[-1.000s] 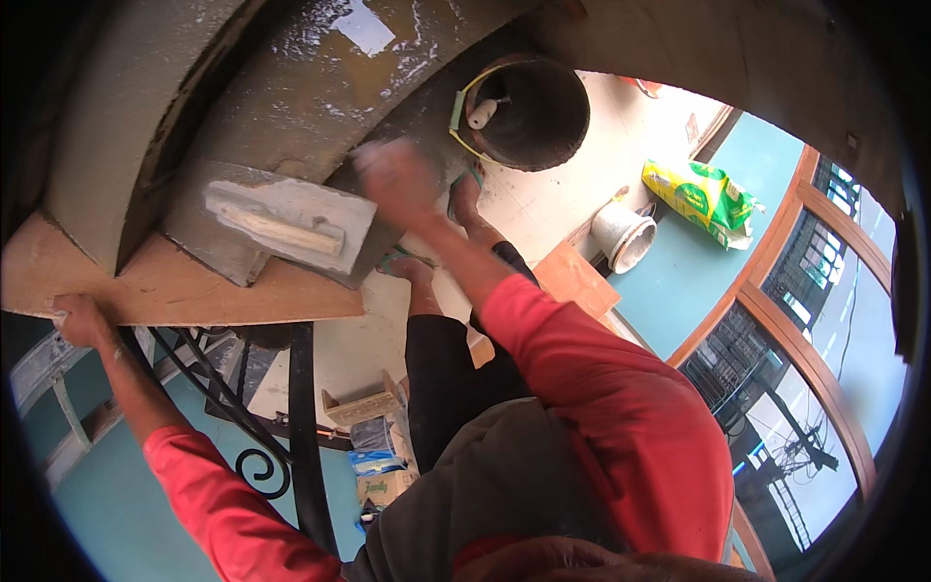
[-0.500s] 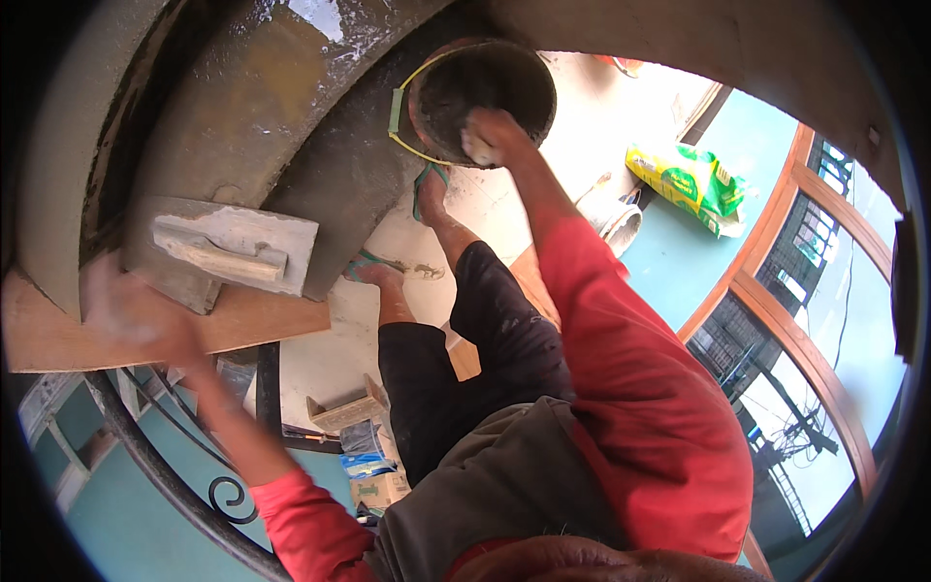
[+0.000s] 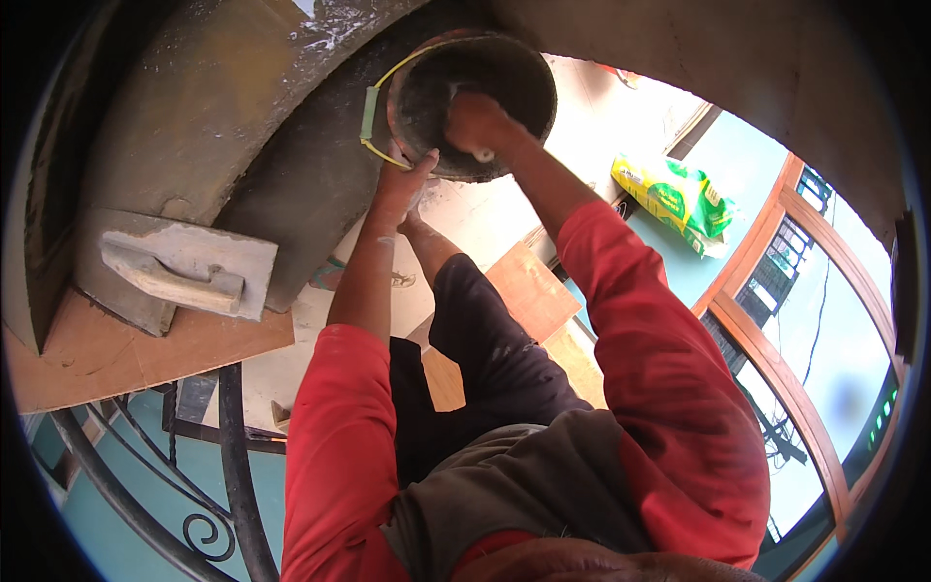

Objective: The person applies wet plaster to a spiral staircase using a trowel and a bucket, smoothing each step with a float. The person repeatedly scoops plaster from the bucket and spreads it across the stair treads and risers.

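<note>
A dark bucket (image 3: pixel 533 73) with a yellow wire handle and a pale green grip stands on the grey cement surface at the top middle. My left hand (image 3: pixel 407 177) holds its near rim, thumb on the edge and other fingers mostly hidden. Inside the bucket's mouth is my right hand (image 3: pixel 480 124), curled closed. Something small and pale shows at its underside, too little to name. A plasterer's hand float (image 3: pixel 189 264), crusted with cement and with a wooden handle, lies on the cement at the left, apart from both hands.
A wooden board (image 3: pixel 145 349) runs along the lower left, above a black curled metal railing (image 3: pixel 238 466). A yellow-green bag (image 3: pixel 674 199) lies to the right. Wood-framed windows (image 3: pixel 805 281) fill the far right. My sandalled feet are below the bucket.
My left hand has moved from beside the float at the left to the bucket's rim. My right hand has shifted slightly left, farther inside the bucket. The view has moved a little.
</note>
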Available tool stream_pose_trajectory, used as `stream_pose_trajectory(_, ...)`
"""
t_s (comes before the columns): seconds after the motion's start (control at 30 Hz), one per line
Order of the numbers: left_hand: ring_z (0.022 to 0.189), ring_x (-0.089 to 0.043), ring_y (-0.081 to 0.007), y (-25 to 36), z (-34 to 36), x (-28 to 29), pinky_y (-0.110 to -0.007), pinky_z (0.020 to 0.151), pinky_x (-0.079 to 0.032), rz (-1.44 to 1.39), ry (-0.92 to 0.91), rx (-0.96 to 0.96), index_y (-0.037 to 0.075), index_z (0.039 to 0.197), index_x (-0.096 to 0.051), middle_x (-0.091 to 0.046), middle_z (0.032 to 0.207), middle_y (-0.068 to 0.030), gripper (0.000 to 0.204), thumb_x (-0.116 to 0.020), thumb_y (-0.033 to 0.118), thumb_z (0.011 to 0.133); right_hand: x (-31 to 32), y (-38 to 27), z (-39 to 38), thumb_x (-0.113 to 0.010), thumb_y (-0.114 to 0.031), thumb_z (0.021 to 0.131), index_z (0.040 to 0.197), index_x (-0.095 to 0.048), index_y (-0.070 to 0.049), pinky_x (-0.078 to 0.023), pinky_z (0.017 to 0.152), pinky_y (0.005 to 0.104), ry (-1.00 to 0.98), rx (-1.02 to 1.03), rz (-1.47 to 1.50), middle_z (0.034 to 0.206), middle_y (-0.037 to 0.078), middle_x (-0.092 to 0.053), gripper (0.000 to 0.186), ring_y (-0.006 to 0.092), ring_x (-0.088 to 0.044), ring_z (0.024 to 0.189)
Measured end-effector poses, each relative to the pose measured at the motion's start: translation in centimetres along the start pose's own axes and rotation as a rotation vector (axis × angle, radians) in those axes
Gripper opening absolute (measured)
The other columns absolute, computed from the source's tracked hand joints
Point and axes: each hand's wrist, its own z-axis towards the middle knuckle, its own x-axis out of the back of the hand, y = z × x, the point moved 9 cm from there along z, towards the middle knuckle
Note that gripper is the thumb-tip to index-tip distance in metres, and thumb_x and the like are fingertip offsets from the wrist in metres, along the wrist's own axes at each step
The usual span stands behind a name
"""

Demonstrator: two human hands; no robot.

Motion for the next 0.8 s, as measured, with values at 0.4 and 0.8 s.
stream_pose_trajectory(0.4, 0.107, -0.063, -0.0193, 1.6, -0.7, -1.6, -0.034, 0.095, -0.049, 0.155, 0.051, -0.231, -0.002, 0.142, -0.042, -0.064, 0.122, -0.0138, 0.066, -0.073, 0.002, 0.084, -1.5, 9.6, -13.1, -0.049, -0.021, 0.096, 0.114, -0.066, -0.004, -0.055, 0.092, 0.0511, 0.124, -0.373, 0.123, 0.116, 0.022, -0.07, 0.03, 0.0397, -0.069, 0.104)
stream_pose_trajectory(0.8, 0.101, -0.063, -0.0417, -1.5, -3.1, -6.7, -0.049, 0.09, -0.048, 1.021, 0.043, -0.37, 0.001, 0.109, -0.066, -0.066, 0.106, -0.0236, 0.034, -0.072, 0.024, 0.085, -12.2, 14.3, -8.8, -0.054, -0.033, 0.096, 0.109, -0.071, -0.002, -0.055, 0.085, 0.0554, 0.288, -0.41, 0.519, 0.098, 0.032, -0.069, 0.038, 0.0502, -0.067, 0.095)
